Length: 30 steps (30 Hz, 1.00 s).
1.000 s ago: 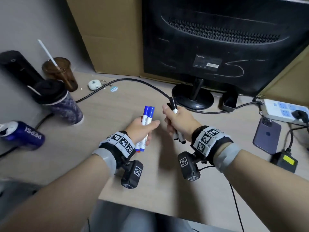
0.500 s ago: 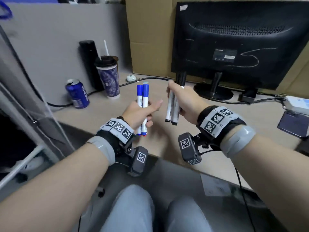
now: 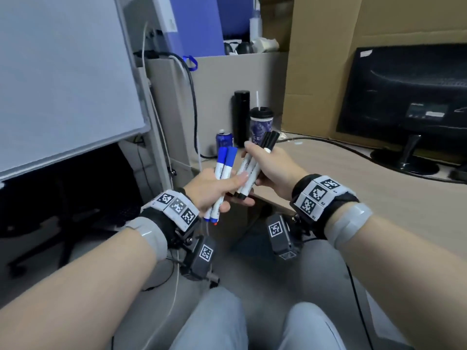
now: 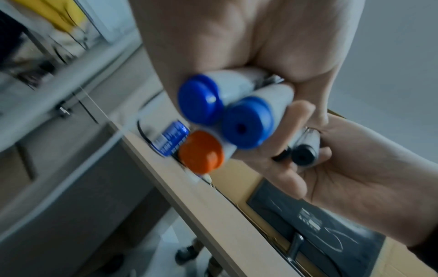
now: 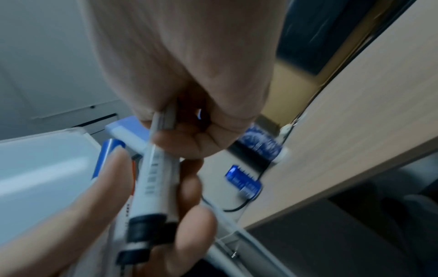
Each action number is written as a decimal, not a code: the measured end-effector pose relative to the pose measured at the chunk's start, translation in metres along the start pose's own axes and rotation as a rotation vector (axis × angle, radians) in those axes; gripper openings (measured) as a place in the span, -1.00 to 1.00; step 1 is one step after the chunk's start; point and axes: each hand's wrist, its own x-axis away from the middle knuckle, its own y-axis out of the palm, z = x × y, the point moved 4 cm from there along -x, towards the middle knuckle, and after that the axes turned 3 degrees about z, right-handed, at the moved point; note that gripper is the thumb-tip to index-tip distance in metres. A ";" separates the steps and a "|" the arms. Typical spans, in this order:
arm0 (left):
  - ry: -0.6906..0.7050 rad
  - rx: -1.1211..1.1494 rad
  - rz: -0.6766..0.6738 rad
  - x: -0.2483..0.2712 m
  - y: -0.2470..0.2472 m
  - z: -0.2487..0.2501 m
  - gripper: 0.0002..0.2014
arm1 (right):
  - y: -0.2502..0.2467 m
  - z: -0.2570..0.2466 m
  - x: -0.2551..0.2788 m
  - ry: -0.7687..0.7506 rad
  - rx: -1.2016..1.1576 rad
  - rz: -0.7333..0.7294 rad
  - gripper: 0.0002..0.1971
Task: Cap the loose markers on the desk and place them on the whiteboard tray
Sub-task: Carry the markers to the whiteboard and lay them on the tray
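Observation:
My left hand (image 3: 227,193) grips a bundle of capped markers: two blue markers (image 3: 225,162) and, in the left wrist view, an orange-ended marker (image 4: 201,151) beside the blue ends (image 4: 246,121). My right hand (image 3: 255,157) grips two black-capped markers (image 3: 252,170), tilted with their caps up. Both hands meet above the desk's left corner (image 3: 278,198). The left thumb lies against the black markers (image 5: 154,187), whose lower ends rest on the left fingers. The whiteboard (image 3: 63,72) stands at the upper left; I cannot make out its tray.
On the desk's back left stand a blue can (image 3: 224,141), a lidded cup (image 3: 261,122) and a black flask (image 3: 241,117). A monitor (image 3: 404,97) and cardboard (image 3: 316,72) are at the right. A chair base (image 3: 63,223) sits under the whiteboard; my knees are below.
The view has swung left and the whiteboard has come into sight. Both hands have moved off the desk top towards its left corner and closed together, so the black markers now touch the left hand.

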 end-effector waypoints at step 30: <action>0.309 -0.235 1.510 0.426 -0.314 0.051 -0.78 | 0.476 -0.093 0.117 -0.111 -0.373 -0.938 -0.81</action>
